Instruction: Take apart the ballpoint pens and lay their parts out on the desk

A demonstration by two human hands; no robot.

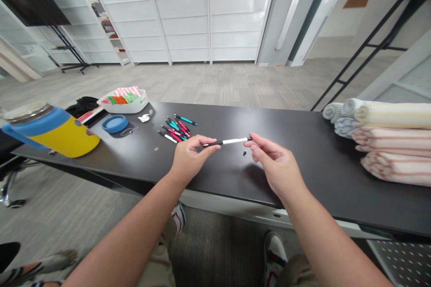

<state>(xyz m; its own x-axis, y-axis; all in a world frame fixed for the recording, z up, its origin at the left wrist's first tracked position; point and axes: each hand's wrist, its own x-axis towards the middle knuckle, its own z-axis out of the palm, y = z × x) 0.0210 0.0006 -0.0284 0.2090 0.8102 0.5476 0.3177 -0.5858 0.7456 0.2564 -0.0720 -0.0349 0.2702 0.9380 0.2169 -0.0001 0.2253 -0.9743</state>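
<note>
A white pen with black ends (235,141) is held level above the dark table, stretched between my two hands. My left hand (192,154) pinches its black end on the left. At the other end, the fingertips of my right hand (274,159) close on the dark tip. On the table below, near my right fingers, lies a small dark piece (244,153) too small to name. Just left of and beyond my left hand is a loose pile of pens (175,129) in pink, turquoise and white, all with black parts.
At the left stand a yellow and blue jug (67,132), a blue lid (115,123), a crumpled white scrap (144,118) and a white basket (129,107) of colourful packets. Rolled striped cloths (397,139) are stacked at the right end of the dark table (316,166).
</note>
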